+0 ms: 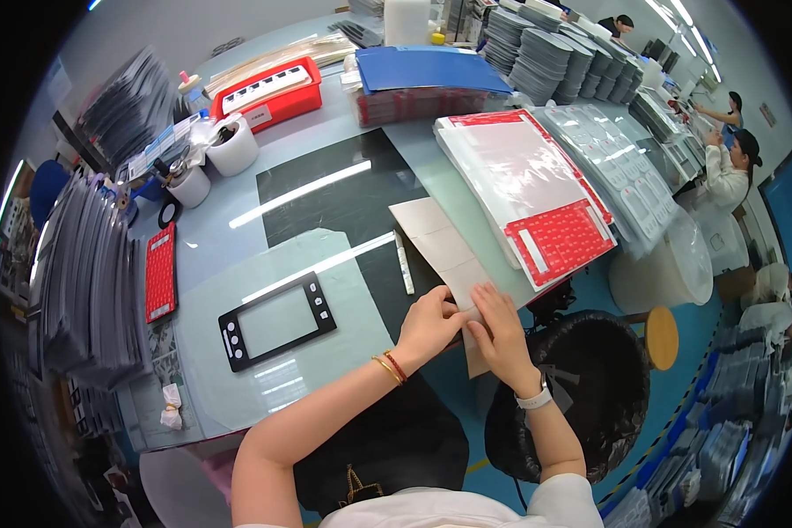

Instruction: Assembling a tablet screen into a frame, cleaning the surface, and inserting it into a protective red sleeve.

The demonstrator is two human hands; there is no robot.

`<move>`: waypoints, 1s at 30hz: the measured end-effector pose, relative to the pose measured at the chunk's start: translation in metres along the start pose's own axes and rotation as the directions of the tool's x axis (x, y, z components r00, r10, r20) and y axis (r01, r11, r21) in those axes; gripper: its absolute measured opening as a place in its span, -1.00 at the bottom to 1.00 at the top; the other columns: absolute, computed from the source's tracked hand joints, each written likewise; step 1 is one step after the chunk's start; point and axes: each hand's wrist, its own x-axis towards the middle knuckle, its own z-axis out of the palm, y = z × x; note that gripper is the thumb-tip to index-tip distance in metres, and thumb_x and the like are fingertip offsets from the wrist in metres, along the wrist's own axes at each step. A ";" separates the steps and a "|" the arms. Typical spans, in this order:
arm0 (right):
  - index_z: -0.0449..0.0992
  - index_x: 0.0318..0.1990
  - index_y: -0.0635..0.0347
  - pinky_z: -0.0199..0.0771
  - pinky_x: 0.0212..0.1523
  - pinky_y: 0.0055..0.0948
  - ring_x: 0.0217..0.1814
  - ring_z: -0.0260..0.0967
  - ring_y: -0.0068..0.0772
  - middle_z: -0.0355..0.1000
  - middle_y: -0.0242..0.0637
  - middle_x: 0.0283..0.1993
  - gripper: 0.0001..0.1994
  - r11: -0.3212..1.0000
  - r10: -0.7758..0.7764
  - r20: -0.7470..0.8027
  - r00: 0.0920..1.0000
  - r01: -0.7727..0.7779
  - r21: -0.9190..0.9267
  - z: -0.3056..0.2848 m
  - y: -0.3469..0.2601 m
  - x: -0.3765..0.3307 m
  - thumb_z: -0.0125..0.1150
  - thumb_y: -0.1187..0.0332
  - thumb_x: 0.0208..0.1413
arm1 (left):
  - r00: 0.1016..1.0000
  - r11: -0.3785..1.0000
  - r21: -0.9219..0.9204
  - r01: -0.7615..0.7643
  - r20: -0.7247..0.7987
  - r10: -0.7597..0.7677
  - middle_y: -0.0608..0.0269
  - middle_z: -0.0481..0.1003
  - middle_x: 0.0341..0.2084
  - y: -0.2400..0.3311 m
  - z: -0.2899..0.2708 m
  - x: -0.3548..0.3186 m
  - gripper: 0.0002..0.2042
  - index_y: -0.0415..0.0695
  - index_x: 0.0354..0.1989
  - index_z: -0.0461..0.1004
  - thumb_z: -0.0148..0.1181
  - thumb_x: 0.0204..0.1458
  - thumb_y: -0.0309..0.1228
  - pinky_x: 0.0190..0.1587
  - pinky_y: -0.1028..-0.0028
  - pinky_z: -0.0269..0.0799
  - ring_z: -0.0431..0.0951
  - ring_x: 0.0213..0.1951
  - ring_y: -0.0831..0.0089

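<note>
Tabletop (204, 251), fingers (493, 304) close together on beige sheet (442, 246)

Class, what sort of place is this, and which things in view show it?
Probably a small-parts assembly workshop: a black frame lies on the worktable, grey sheets stand packed at its left, and a person in white is farther off.
</note>
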 end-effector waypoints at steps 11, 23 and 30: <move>0.65 -0.15 0.29 0.52 -0.20 -0.43 -0.21 0.54 -0.31 0.52 -0.20 -0.18 -0.82 0.920 0.239 -0.054 0.970 -0.209 0.331 -0.015 0.003 0.020 0.44 0.51 0.09 | 0.971 0.981 0.023 -0.193 -0.138 0.194 0.20 0.69 -0.27 -0.007 0.003 0.002 -0.70 -0.29 0.08 0.42 0.25 0.20 -0.56 -0.13 0.55 0.55 0.65 -0.22 0.59; 0.60 -0.24 0.33 0.48 -0.30 -0.48 -0.35 0.50 -0.41 0.51 -0.23 -0.31 -0.88 0.916 0.252 -0.084 0.964 -0.210 0.342 -0.014 -0.004 0.026 0.43 0.54 0.09 | 0.957 0.959 -0.121 -0.257 -0.170 0.235 0.15 0.71 -0.26 -0.017 0.009 0.006 -0.64 -0.25 0.09 0.39 0.30 0.15 -0.50 -0.19 0.48 0.58 0.71 -0.29 0.49; 0.58 -0.26 0.30 0.47 -0.31 -0.49 -0.36 0.49 -0.42 0.51 -0.24 -0.32 -0.88 0.923 0.236 -0.058 0.970 -0.205 0.325 -0.016 -0.007 0.029 0.43 0.52 0.11 | 0.952 0.966 -0.095 -0.241 -0.218 0.216 0.15 0.71 -0.38 -0.014 0.006 0.007 -0.70 -0.27 0.02 0.45 0.32 0.20 -0.40 -0.24 0.49 0.55 0.70 -0.33 0.51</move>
